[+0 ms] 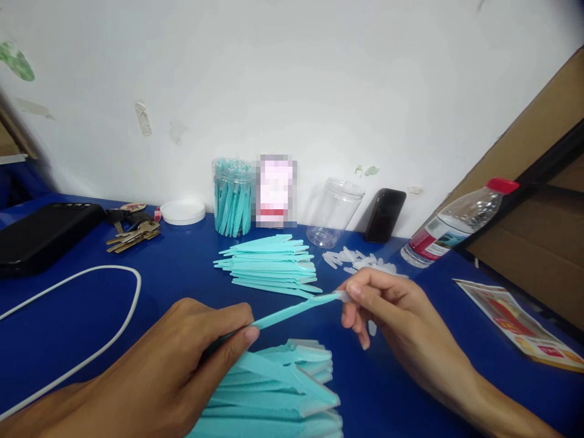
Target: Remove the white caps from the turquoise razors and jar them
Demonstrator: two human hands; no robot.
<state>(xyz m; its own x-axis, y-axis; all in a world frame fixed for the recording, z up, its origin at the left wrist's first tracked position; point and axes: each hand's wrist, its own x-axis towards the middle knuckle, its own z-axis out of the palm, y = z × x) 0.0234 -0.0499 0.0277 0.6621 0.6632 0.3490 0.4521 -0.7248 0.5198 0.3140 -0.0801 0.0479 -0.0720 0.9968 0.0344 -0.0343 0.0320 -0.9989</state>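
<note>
A turquoise eyebrow razor (287, 311) spans the gap between my hands, slanting up to the right. My left hand (182, 359) grips its handle end between thumb and forefinger. With thumb and fingertips, my right hand (392, 316) pinches a small translucent blade cap (342, 295) at the razor's other end; how far it sits over the blade I cannot tell. Below lies a big pile of turquoise razors (274, 395), partly behind my left hand. A smaller stack of razors (269, 264) lies farther back. Loose translucent caps (356, 260) are scattered beyond my right hand.
Along the wall stand a jar full of razors (232, 201), a phone with a lit screen (275, 191), an empty clear jar (333, 213) and a dark phone (385, 216). A water bottle (456, 228) leans right. Left are a white lid (183, 211), keys (134, 236) and a white cable (137, 286).
</note>
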